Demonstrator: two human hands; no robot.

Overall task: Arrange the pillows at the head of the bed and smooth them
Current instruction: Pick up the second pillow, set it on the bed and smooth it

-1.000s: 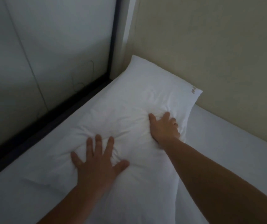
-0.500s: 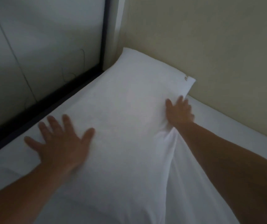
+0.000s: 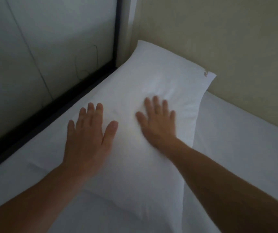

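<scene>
We're resting our left hand [image 3: 88, 140] and right hand [image 3: 158, 124] flat, fingers spread and gripping nothing, on the white pillow [image 3: 160, 78] that's lying in the bed's [image 3: 244, 140] corner against the wall [image 3: 227, 31].

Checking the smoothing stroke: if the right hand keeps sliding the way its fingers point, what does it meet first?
Only more of the white pillow under the right hand, then probably the beige wall; depth unclear.

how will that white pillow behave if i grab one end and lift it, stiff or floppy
Probably floppy: the pillow shows soft creases just beyond the right hand, so it would likely sag in the middle. It looks puffy, so probably light for its size. Lying flat on the sheet, it should slide rather than roll.
</scene>
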